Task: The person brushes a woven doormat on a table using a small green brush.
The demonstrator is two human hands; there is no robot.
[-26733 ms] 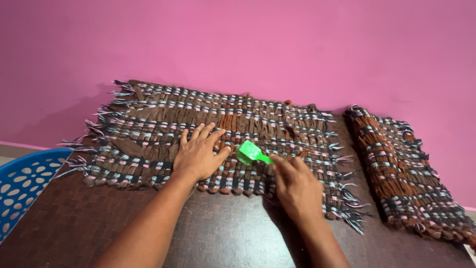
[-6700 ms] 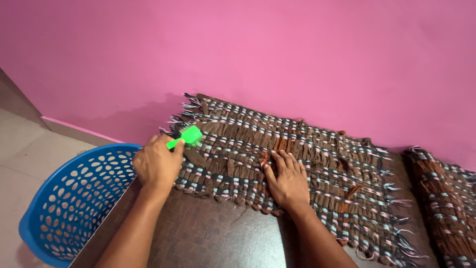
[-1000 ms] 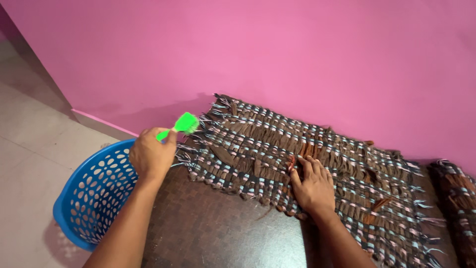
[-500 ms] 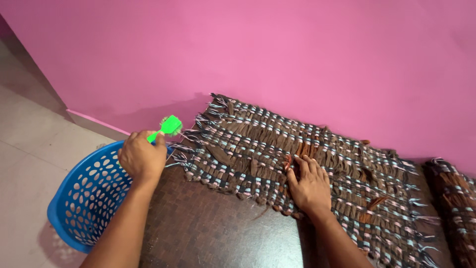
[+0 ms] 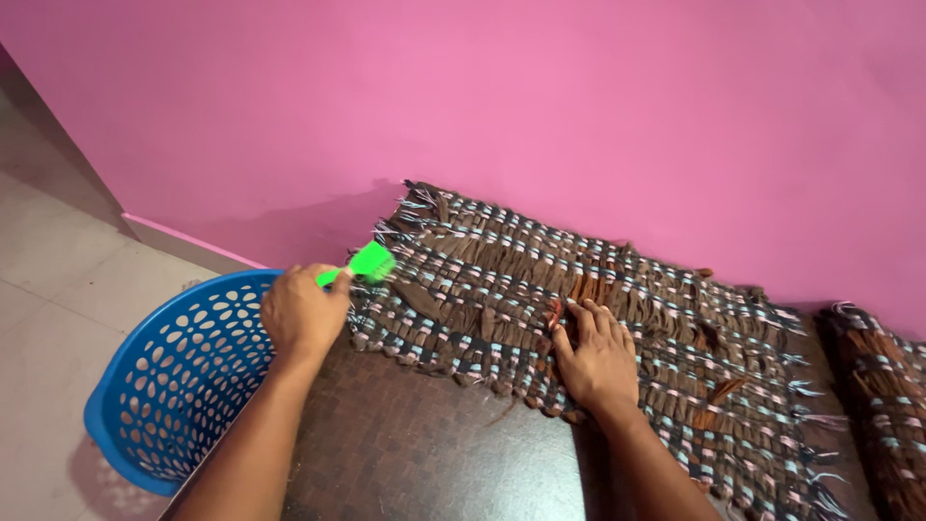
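Woven rectangular mat of brown fabric strips crossed with pale blue, pink and black yarn [image 5: 598, 299], coarse and ribbed, with loose tasselled fringes at both short ends; it lies flat along the far edge of the dark brown table with a fine chequered grain [image 5: 424, 453], against the smooth pink wall [image 5: 540, 106]. A few rust-coloured strips stand up from the weave near the mat's middle and towards its right end. Small bright green plastic brush with a short handle and a squarish head [image 5: 365, 264]: held at the mat's left fringe, over the table's left edge; its bristles are too small to make out. Left hand [image 5: 304, 311]: fingers curled tight around the brush handle, which is mostly hidden in the fist. Right hand [image 5: 596, 355]: palm down, fingers together and stretched flat on the mat near its front edge, pressing on the weave. Blue round plastic basket with oval perforations [image 5: 174, 376]: on the pale tiled floor [image 5: 48, 318] just beside the table's left edge, its near side partly hidden by the left forearm. Second woven mat of the same colours [image 5: 883, 396]: at the table's right end, cut off by the frame, its shape unclear.
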